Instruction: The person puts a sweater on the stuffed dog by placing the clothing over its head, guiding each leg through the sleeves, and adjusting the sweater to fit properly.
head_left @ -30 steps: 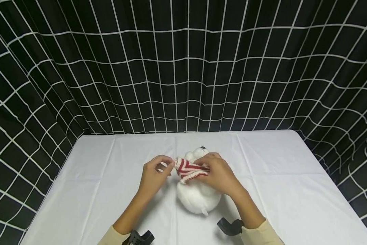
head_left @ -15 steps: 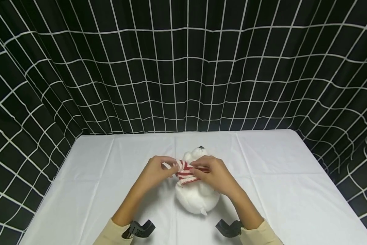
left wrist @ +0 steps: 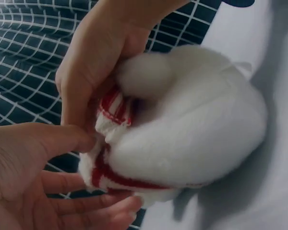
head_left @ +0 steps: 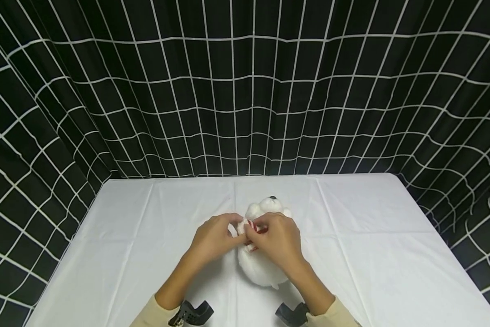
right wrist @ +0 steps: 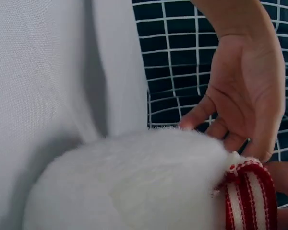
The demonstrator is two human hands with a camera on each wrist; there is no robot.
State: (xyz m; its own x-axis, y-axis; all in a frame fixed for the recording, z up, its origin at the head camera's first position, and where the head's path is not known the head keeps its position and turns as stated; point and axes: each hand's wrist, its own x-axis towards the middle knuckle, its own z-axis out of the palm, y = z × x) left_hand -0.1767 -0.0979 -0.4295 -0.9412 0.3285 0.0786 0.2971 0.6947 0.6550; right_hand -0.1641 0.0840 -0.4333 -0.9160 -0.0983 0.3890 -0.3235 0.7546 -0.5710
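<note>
A white plush bear (head_left: 261,269) lies on the table between my hands, its black nose pointing to the far side. Around its neck and shoulders sits a red-and-white striped knit garment (right wrist: 252,201), mostly covered by fingers in the head view. My left hand (head_left: 214,238) pinches the garment's left side between thumb and forefinger; in the left wrist view its other fingers (left wrist: 93,206) spread along the underside of the knit. My right hand (head_left: 281,240) reaches over the bear from the right, thumb and forefinger pinching the knit right beside the left thumb.
White cloth (head_left: 179,200) with fold creases covers the table. Behind and at both sides hangs a black curtain (head_left: 245,97) with a white grid. Dark wrist mounts (head_left: 195,313) sit at both cuffs, low over the front of the table.
My right hand has shifted left along the knit garment until its fingertips meet the left hand's. The left hand has moved slightly right. The bear stays nearly in place.
</note>
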